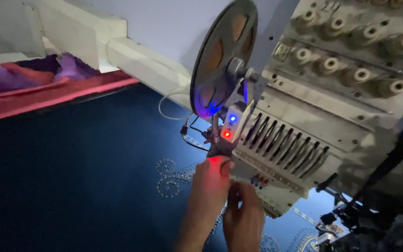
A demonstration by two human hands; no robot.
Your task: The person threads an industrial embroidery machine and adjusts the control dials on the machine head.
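Two bare hands reaching up together to the underside of an embroidery machine head, close under its needle area. Left hand pressing against the lower edge of the head, fingers bunched narrow and glowing red from a small lamp; whether anything thin is being pinched between them, cannot tell. Right hand sitting just below and beside the left one, touching it, fingers curled inward, also narrow; its contents hidden, so cannot tell either. Shining just above the hands, a small white control box with one blue and one red light. Standing higher, tilted, a large round spool reel with oval cut-outs, lit blue at its lower rim. Running across the upper right part of the head, rows of thread tension knobs, and below them a row of dark slanted slots. Lying under everything, dark blue fabric, carrying a sparkling curled sequin pattern just left of the hands. Lying far at the upper left, well apart, folded pink and purple cloth, beside a long white machine beam.
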